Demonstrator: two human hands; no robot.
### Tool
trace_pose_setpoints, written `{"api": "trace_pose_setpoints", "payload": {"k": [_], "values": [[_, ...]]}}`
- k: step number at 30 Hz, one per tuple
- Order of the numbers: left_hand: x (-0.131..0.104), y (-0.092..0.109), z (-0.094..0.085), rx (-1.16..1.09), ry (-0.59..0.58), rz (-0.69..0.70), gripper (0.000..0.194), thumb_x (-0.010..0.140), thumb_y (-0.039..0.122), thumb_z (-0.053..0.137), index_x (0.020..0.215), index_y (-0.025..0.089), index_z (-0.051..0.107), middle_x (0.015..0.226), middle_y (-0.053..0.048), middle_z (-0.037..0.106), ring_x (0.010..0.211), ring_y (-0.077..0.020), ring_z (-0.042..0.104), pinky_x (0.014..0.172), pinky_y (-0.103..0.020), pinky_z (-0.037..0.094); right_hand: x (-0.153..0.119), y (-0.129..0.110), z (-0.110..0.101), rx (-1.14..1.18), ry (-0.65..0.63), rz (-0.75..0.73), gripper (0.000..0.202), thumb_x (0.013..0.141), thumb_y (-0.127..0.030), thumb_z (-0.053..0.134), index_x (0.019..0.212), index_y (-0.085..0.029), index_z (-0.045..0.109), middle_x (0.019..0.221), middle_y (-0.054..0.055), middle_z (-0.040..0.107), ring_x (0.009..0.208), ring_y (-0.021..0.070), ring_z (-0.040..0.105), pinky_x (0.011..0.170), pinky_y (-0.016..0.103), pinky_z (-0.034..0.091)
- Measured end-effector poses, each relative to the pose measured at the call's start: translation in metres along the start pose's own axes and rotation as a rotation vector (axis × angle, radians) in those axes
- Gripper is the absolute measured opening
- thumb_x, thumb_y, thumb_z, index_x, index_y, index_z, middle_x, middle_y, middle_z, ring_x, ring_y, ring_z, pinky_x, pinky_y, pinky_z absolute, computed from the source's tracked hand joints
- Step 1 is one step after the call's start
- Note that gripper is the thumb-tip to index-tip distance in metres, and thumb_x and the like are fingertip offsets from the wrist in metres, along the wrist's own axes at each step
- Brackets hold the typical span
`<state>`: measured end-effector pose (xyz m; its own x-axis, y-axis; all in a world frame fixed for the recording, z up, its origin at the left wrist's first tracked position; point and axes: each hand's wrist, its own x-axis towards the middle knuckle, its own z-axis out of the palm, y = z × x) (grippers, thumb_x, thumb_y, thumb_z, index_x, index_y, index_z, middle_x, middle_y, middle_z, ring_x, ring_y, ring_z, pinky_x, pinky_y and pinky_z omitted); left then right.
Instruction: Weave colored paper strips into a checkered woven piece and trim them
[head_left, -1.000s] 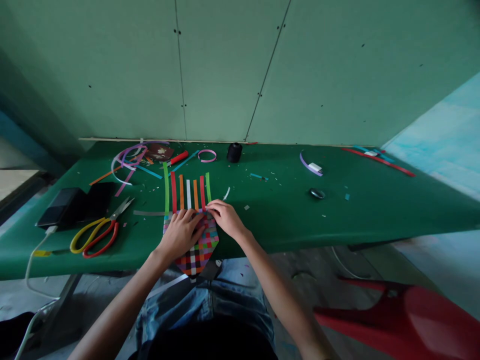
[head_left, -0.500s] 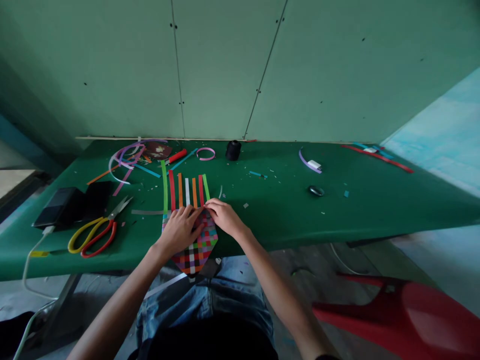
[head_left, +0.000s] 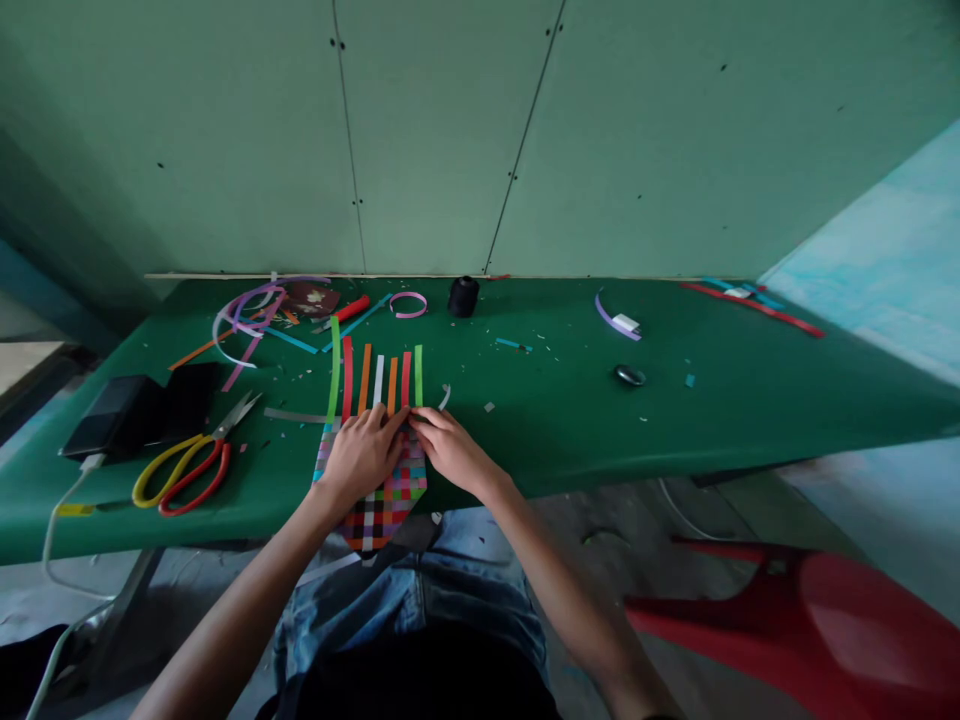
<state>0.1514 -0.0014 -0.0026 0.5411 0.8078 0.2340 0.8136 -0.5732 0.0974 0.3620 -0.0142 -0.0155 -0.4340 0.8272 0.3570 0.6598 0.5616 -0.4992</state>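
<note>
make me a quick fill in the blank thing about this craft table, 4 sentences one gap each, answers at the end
1. The right hand is at the far edge of the woven piece, close beside the ____ hand.
2. Of the seven strips extending past the fingers, the middle one is ____.
3. The scissors have one red handle loop and one ____ loop.
4. The thread spool is ____.

Missing words: left; white; yellow; black

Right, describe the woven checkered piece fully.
The woven piece is a flat, multicoloured check, seemingly paper or plastic, on the green table, its tapered dark tip overhanging the near edge. Seven loose strips point away; a grey strip juts left. The left hand rests across it; the right hand touches its far right corner.
</note>
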Motion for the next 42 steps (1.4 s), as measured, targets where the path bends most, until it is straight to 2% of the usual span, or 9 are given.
{"api": "trace_pose_setpoints", "payload": {"k": [10,14,18,22,27,31,35,38,42], "values": [[0.007,0.006,0.003,0.079,0.034,-0.137,0.052,0.108,0.03,0.034,0.156,0.027,0.051,0.113,-0.014,0.062,0.098,-0.0296,0.065,0.083,-0.042,0.051,0.02,0.008,0.001,-0.1,-0.015,-0.056,0.039,0.107,-0.013,0.049,0.137,-0.025,0.07,0.144,0.01,0.062,0.124,0.028,0.061,0.111,0.05,0.051],[0.008,0.006,0.001,0.085,0.033,-0.143,0.051,0.108,0.032,0.034,0.156,0.029,0.052,0.111,-0.013,0.061,0.097,-0.0294,0.065,0.08,-0.04,0.051,0.011,0.009,0.003,0.001,0.049,-0.039,0.034,0.106,-0.016,0.054,0.134,-0.025,0.071,0.141,0.009,0.065,0.125,0.0245,0.064,0.111,0.041,0.052],[0.007,0.006,0.0,0.077,0.027,-0.136,0.048,0.109,0.033,0.036,0.152,0.032,0.055,0.11,-0.011,0.06,0.096,-0.0281,0.066,0.078,-0.039,0.05,0.0,0.009,0.004,0.051,0.115,0.061,0.023,0.104,-0.021,0.064,0.122,-0.026,0.077,0.127,0.007,0.073,0.112,0.0217,0.071,0.102,0.035,0.057],[0.007,0.005,-0.001,0.064,0.02,-0.131,0.048,0.108,0.032,0.037,0.153,0.033,0.054,0.111,-0.011,0.06,0.097,-0.029,0.066,0.077,-0.04,0.051,0.0,0.006,0.008,-0.005,0.086,0.089,0.013,0.101,-0.019,0.068,0.107,-0.022,0.08,0.112,0.007,0.076,0.103,0.0216,0.072,0.093,0.032,0.057],[0.007,0.005,-0.002,0.058,-0.01,-0.138,0.049,0.109,0.033,0.037,0.154,0.033,0.054,0.113,-0.012,0.059,0.1,-0.0294,0.065,0.079,-0.04,0.051,0.007,0.002,0.01,-0.126,0.051,0.032,0.017,0.104,-0.017,0.062,0.097,-0.02,0.076,0.105,0.007,0.074,0.097,0.0193,0.071,0.085,0.028,0.055],[0.008,0.006,-0.005,0.053,-0.058,-0.165,0.049,0.109,0.034,0.037,0.156,0.034,0.052,0.115,-0.011,0.058,0.105,-0.0286,0.064,0.084,-0.039,0.05,0.008,-0.003,0.008,-0.367,-0.02,-0.073,0.02,0.106,-0.011,0.053,0.096,-0.016,0.071,0.101,0.009,0.071,0.093,0.0198,0.069,0.084,0.03,0.056],[0.009,0.007,-0.005,0.061,-0.089,-0.184,0.049,0.11,0.035,0.036,0.157,0.036,0.049,0.119,-0.01,0.058,0.107,-0.027,0.063,0.087,-0.038,0.048,0.012,-0.01,0.006,-0.573,-0.115,-0.141,0.023,0.102,0.0,0.046,0.102,-0.01,0.067,0.103,0.014,0.067,0.093,0.0231,0.068,0.083,0.035,0.058],[0.009,0.009,-0.005,0.063,-0.089,-0.2,0.049,0.11,0.037,0.036,0.157,0.037,0.05,0.119,-0.011,0.058,0.106,-0.0276,0.063,0.088,-0.039,0.048,0.017,-0.012,0.006,-0.626,-0.158,-0.136,0.026,0.1,0.003,0.043,0.108,-0.009,0.066,0.105,0.016,0.066,0.096,0.0258,0.067,0.085,0.038,0.059],[0.008,0.012,-0.004,0.064,-0.069,-0.216,0.047,0.11,0.038,0.036,0.154,0.038,0.054,0.119,-0.011,0.058,0.106,-0.0285,0.062,0.088,-0.041,0.047,0.017,-0.011,0.007,-0.552,-0.17,-0.101,0.026,0.102,0.002,0.042,0.11,-0.01,0.064,0.106,0.016,0.065,0.1,0.0259,0.067,0.086,0.037,0.06]]}}
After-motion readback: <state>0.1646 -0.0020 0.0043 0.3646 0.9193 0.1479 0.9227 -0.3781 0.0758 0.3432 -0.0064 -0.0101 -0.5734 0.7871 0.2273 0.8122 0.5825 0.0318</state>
